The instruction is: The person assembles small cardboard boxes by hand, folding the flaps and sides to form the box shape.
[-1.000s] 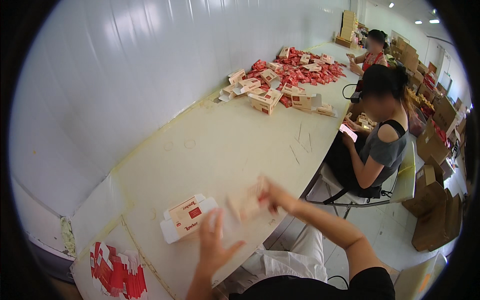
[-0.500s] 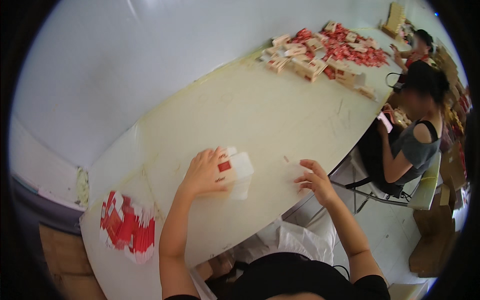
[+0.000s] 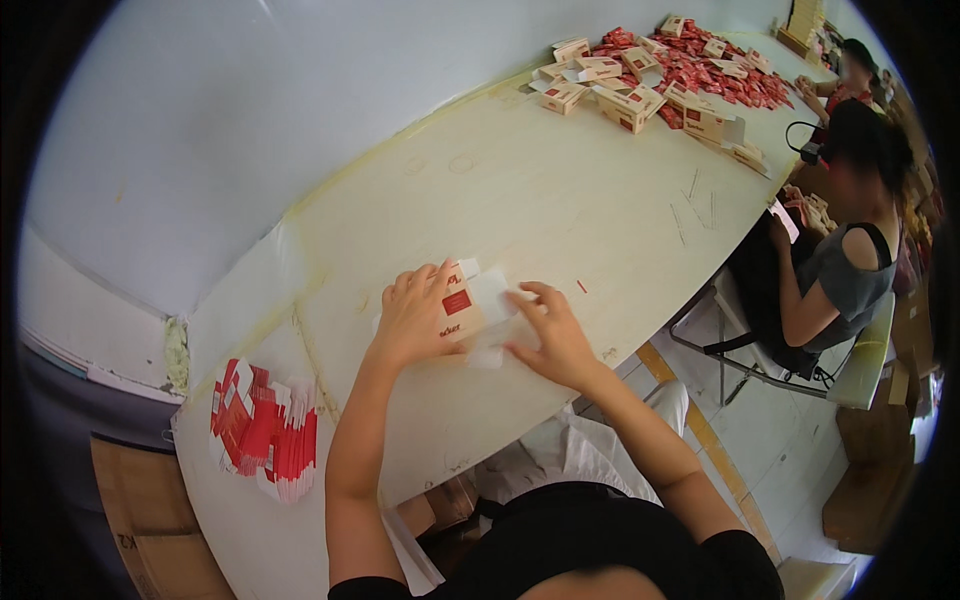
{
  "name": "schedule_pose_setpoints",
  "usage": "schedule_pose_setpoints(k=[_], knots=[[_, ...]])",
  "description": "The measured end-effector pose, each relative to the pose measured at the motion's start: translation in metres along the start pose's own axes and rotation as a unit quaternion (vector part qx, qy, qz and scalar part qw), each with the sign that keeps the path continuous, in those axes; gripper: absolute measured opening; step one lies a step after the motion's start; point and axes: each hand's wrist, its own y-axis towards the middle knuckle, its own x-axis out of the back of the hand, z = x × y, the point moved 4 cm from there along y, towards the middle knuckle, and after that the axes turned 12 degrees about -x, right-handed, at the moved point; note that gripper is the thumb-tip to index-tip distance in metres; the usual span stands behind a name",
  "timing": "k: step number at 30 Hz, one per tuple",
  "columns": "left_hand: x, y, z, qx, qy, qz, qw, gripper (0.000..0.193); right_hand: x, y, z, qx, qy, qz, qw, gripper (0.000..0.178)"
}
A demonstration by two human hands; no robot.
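A small cream cardboard box (image 3: 462,312) with red print lies on the table in front of me. Spread over its left end, my left hand (image 3: 412,315) grips it, fingers along the far side and thumb at the near side. White flaps (image 3: 490,292) stick out from the box's right end, unfolded and slightly blurred. Beside them is my right hand (image 3: 556,338), its thumb and fingers apart around the flaps. Whether its fingertips touch the card is hard to see. A thin red strip (image 3: 582,286) lies just beyond this hand.
Flat red-and-white cartons (image 3: 265,425) are bunched at the table's left end. At the far end lie cream boxes (image 3: 628,106) and a heap of red packets (image 3: 715,75). A seated person (image 3: 835,265) holds a phone on the right; another person (image 3: 850,75) sits farther back.
My right hand has moved left to the box's flapped end. My left hand still holds the box. The whole view has shifted slightly.
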Motion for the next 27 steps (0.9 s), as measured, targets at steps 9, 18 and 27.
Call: schedule_pose_setpoints(k=[9, 18, 27], knots=[[-0.007, -0.011, 0.0, -0.038, -0.027, -0.038, 0.998, 0.117, -0.029, 0.025, 0.002, 0.056, -0.073, -0.011, 0.996, 0.047], [0.026, -0.011, -0.036, -0.055, 0.058, -0.147, 0.986, 0.108, -0.015, 0.023, 0.008, 0.047, 0.113, 0.004, 0.992, 0.042], [0.028, -0.012, -0.126, -0.089, 0.001, -0.292, 0.952, 0.097, 0.076, -0.05, -0.004, 0.028, 0.171, -0.014, 0.985, 0.047]])
